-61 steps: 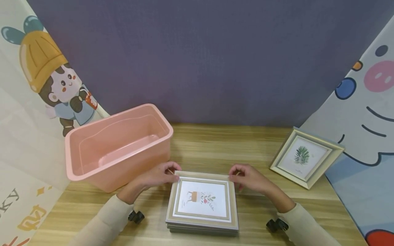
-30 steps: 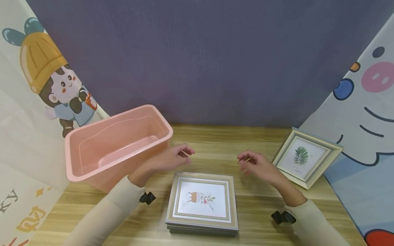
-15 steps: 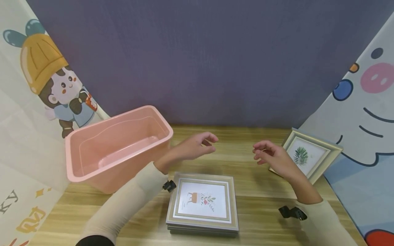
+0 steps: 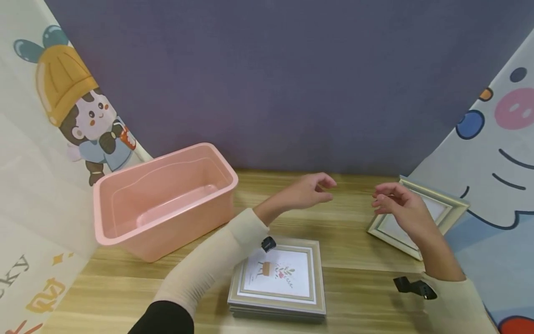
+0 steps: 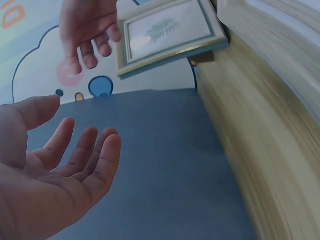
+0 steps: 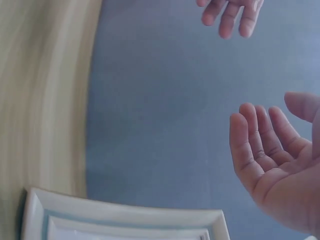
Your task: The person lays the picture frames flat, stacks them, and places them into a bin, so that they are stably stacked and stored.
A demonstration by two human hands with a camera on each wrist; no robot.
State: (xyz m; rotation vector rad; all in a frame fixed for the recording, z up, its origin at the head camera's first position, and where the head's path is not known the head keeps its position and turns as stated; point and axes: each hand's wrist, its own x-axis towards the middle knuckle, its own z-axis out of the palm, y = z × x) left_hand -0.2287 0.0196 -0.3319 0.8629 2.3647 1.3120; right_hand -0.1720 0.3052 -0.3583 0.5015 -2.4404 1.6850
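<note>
My left hand [image 4: 306, 191] hovers above the table behind the stacked frames, fingers loosely bent, holding nothing. Its forearm passes over the left part of the stack. My right hand [image 4: 402, 208] is in front of the leaf-print picture frame [image 4: 452, 208] in the head view and hides much of its print. Relaxed, slightly curved fingers of the right hand [image 6: 285, 170] appear in the right wrist view, with nothing between them. That light gold frame leans tilted at the table's right. Several picture frames lie in a stack [image 4: 288, 273]; the top one shows a plant-and-stool print.
A pink plastic bin [image 4: 167, 199] stands at the left back of the wooden table [image 4: 354, 297]. A dark blue-grey backdrop [image 4: 292, 83] rises behind the table. Printed cartoon sheets flank both sides.
Both hands have left the top frame's far corners, where they were touching the stack. They have moved up and to the right, toward the leaf-print frame. The stack stays put.
</note>
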